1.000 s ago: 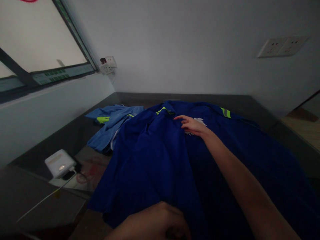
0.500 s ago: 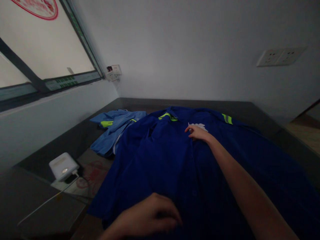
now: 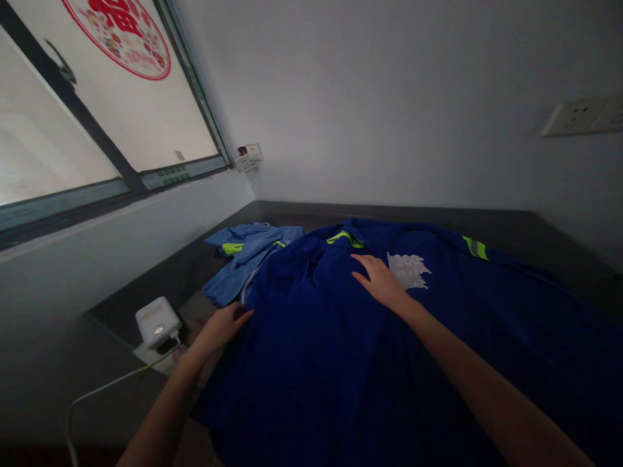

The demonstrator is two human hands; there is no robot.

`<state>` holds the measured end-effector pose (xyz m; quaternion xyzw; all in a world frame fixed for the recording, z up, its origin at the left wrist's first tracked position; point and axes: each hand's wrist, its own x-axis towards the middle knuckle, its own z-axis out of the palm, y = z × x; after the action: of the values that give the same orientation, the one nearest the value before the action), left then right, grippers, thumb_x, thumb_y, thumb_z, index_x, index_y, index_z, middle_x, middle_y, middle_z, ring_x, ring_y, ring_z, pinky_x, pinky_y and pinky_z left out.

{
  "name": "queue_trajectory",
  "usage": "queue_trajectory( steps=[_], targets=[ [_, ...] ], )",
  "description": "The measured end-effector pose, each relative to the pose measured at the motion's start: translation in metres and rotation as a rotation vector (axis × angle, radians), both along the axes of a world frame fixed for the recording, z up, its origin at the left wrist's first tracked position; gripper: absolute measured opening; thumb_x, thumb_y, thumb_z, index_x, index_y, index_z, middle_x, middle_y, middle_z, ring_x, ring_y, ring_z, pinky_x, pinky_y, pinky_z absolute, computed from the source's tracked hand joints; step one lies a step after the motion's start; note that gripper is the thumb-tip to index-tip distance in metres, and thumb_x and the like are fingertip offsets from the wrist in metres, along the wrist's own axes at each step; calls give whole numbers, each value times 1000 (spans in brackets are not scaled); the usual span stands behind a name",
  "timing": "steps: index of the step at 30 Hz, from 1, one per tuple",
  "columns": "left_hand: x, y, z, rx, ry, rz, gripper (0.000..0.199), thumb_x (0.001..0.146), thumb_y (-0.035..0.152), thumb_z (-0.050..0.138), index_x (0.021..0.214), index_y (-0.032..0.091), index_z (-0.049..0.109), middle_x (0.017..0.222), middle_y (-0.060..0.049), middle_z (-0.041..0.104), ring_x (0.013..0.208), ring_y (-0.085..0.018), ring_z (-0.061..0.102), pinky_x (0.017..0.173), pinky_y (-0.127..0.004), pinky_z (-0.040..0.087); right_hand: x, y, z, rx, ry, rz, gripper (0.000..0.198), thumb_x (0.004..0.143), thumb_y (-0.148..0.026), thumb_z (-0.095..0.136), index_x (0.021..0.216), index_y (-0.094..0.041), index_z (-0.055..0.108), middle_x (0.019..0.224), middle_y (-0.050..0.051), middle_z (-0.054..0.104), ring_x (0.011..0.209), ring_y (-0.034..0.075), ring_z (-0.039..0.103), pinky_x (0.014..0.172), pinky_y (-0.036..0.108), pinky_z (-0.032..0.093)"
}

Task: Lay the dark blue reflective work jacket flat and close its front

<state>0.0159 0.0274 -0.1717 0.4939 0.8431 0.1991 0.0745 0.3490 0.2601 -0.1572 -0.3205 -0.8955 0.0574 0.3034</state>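
A dark blue work jacket [image 3: 311, 350] with yellow-green reflective strips lies spread over the dark table. My right hand [image 3: 382, 282] rests on its upper part, fingers apart, just left of a white printed patch [image 3: 409, 270]. At the jacket's left edge is my left hand [image 3: 222, 327], thumb and forefinger curved with a small gap between them. Its other fingers are partly hidden, and no fold of cloth shows clearly in its grasp. Behind it lies a crumpled light blue garment [image 3: 243, 256] with yellow-green strips, partly covered by the jacket.
A white power bank [image 3: 158, 322] with a white cable [image 3: 111, 386] sits on the table's left side. Walls bound the table at the back and left. A window [image 3: 160, 130] with a red round sticker is at upper left; sockets [image 3: 249, 155] are in the corner.
My left hand has moved from the front middle of the jacket to its left edge. My right hand has come off the white patch and lies left of it. The view has turned left.
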Motion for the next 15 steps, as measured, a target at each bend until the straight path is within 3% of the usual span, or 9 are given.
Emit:
queue_trajectory(
  steps=[4, 7, 9, 12, 15],
  targets=[
    [16, 2, -4, 54, -256, -100, 43, 69, 61, 58, 72, 18, 61, 78, -6, 70, 76, -26, 65, 72, -34, 51, -11, -3, -37, 23, -226, -122, 53, 92, -40, 44, 140, -16, 43, 146, 14, 39, 136, 31, 32, 108, 50, 29],
    [19, -3, 7, 182, -579, -102, 45, 73, 56, 59, 94, 17, 65, 98, -7, 72, 92, -26, 65, 83, -35, 52, -8, 2, -50, 27, -301, -145, 51, 94, -41, 40, 139, -17, 44, 147, 13, 39, 136, 32, 31, 109, 51, 28],
    [12, -8, 18, 265, -695, 0, 46, 77, 52, 59, 108, 18, 62, 108, -7, 70, 99, -25, 64, 86, -34, 52, -7, 5, -53, 38, -303, -145, 50, 95, -41, 39, 139, -19, 44, 147, 12, 39, 136, 32, 31, 109, 51, 28],
    [-13, -12, 37, 342, -640, 170, 45, 76, 47, 62, 112, 20, 60, 110, -7, 69, 103, -25, 64, 85, -33, 53, -7, 7, -54, 44, -289, -140, 49, 95, -40, 39, 139, -19, 45, 147, 12, 39, 136, 32, 31, 109, 52, 28],
    [-42, -7, 67, 404, -542, 91, 52, 70, 50, 67, 111, 20, 59, 106, -5, 70, 96, -24, 65, 81, -32, 54, -9, 8, -55, 37, -282, -135, 49, 95, -40, 39, 139, -19, 45, 147, 11, 39, 137, 32, 31, 109, 52, 27]
  ],
)
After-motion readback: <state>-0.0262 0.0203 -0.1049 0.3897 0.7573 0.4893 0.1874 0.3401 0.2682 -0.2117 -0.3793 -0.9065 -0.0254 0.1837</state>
